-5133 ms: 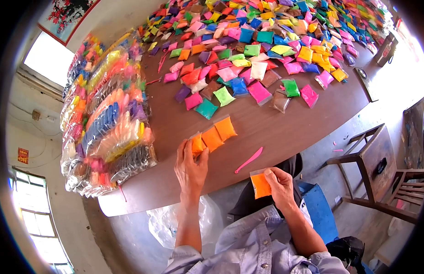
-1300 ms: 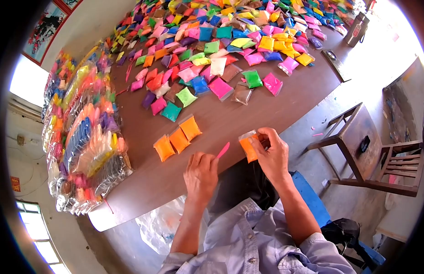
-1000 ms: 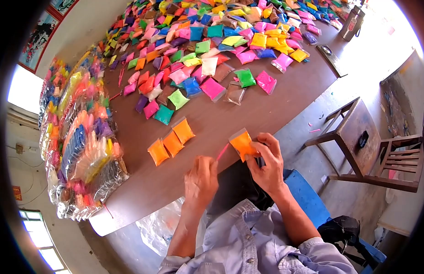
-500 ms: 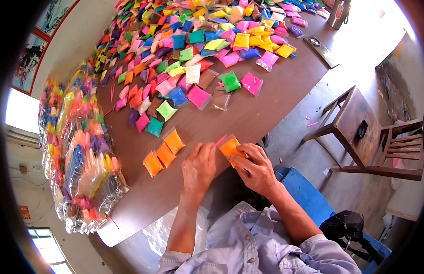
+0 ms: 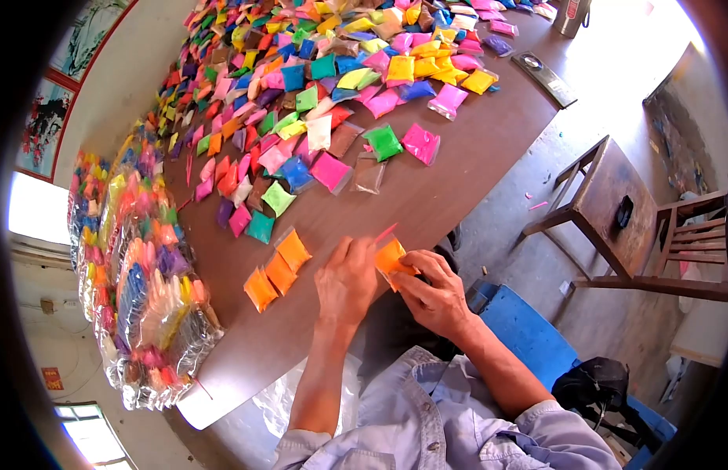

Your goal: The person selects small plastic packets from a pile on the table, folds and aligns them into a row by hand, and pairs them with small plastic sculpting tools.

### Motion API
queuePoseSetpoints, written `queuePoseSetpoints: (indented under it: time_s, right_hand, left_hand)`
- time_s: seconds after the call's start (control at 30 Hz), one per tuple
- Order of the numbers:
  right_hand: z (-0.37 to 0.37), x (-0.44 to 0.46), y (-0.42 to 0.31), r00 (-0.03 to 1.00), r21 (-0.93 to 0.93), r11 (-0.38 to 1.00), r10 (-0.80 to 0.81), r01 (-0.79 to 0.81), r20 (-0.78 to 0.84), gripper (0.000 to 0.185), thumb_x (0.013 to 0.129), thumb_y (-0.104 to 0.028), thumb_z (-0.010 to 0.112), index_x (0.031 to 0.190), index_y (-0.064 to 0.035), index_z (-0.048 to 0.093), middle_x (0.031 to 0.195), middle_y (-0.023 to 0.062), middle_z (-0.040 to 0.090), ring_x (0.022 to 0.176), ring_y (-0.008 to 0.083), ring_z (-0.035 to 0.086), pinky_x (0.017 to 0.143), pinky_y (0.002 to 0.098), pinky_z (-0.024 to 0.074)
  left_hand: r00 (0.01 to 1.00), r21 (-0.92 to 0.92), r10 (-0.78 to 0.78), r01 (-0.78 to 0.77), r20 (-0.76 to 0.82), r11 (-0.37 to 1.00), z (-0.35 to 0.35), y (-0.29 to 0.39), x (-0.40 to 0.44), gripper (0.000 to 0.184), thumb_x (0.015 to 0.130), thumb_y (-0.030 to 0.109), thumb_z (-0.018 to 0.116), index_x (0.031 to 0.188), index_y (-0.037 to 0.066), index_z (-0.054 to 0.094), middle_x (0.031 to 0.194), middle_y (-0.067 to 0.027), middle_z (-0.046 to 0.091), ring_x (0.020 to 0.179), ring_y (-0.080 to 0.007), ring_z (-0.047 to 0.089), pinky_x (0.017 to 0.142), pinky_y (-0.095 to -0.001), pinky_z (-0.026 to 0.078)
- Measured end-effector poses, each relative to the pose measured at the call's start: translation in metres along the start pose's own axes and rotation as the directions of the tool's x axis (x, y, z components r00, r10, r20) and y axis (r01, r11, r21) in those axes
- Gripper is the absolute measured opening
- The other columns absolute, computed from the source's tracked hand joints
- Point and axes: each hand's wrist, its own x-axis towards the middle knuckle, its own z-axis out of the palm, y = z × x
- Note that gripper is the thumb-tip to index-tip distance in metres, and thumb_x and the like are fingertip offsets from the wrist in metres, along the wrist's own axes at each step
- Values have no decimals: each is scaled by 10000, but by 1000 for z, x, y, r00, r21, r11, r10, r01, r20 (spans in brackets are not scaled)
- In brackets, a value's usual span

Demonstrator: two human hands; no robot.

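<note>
My left hand (image 5: 345, 280) is closed on a pink plastic knife (image 5: 387, 233), whose tip sticks out above the fingers, close to the top of an orange packet. That orange packet (image 5: 390, 260) is pinched by my right hand (image 5: 433, 288) at its right side. The two hands are close together over the table's near edge. To the left of my left hand, three orange packets (image 5: 281, 274) lie side by side in a slanting row on the brown table (image 5: 427, 196).
A large heap of coloured packets (image 5: 321, 131) covers the far part of the table. Bundled clear bags of packets (image 5: 148, 290) line its left end. A metal flask (image 5: 569, 17) and a flat dark object (image 5: 544, 80) are at the far right. A wooden chair (image 5: 615, 211) stands on the floor.
My left hand has let go of the orange packets on the table and taken up the pink knife. My right hand has brought its packet up beside the knife. The view has shifted.
</note>
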Motion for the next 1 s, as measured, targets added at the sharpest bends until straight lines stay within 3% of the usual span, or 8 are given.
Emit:
queuePoseSetpoints:
  time_s: [0.13,0.3,0.4,0.57,0.6,0.73,0.9,1.0]
  right_hand:
    - [1,-1,-2,1000,-5,1000,21,-21,-7,319,762,22,826,1059,-67,751,1166,121,645,1071,337,665,903,417,576]
    - [2,-2,-2,1000,-7,1000,-2,2,-17,334,751,36,819,1060,-70,751,1165,120,643,1062,339,668,889,409,581]
    - [1,-1,-3,1000,-19,1000,-5,4,-20,340,748,37,821,1063,-69,750,1170,118,640,1057,344,668,881,405,583]
    - [2,-2,-3,1000,-27,999,17,-17,-17,335,749,43,819,1056,-69,749,1174,120,636,1052,350,669,879,405,582]
    - [2,-1,-4,1000,-25,1000,15,-15,-13,335,749,43,819,1056,-69,749,1174,120,636,1052,350,669,879,405,582]
    - [2,-1,-6,1000,-30,1000,3,-3,-2,335,741,56,811,1046,-72,753,1174,125,637,1053,351,669,880,402,581]
    - [0,2,-8,1000,-34,999,-9,9,6,358,731,43,813,1063,-65,739,1168,115,621,1069,343,660,894,394,571]
    - [2,1,-9,1000,-45,999,3,-4,-9,353,723,51,814,1046,-70,741,1164,119,621,1062,346,664,878,396,574]
  left_hand:
    - [996,-163,-33,46,84,986,-12,20,-18,42,955,66,691,991,45,690,898,-120,675,784,-349,692,657,-412,549]
    - [994,16,-66,65,91,998,-3,2,-13,33,962,63,682,984,38,686,901,-127,678,784,-348,693,664,-416,552]
    - [999,33,-35,35,-19,999,-1,-5,-8,41,973,108,658,940,83,652,877,-96,643,781,-326,686,628,-416,543]
    - [997,-168,-70,75,38,983,-10,11,-31,54,984,121,655,986,70,671,896,-105,665,797,-336,696,654,-425,554]
    - [994,-166,-94,101,46,981,-14,16,-33,55,934,61,714,965,27,683,898,-141,689,802,-369,691,678,-420,551]
    - [986,-60,-169,170,8,984,-8,-4,-33,67,931,58,718,977,24,683,893,-145,692,795,-366,691,673,-416,550]
    - [986,-248,-163,148,-41,957,-11,8,-40,67,941,69,710,981,22,684,892,-151,691,784,-352,693,671,-415,552]
    - [985,-209,-174,170,0,963,-7,6,-48,57,950,73,695,979,24,685,893,-153,694,800,-368,695,674,-418,557]
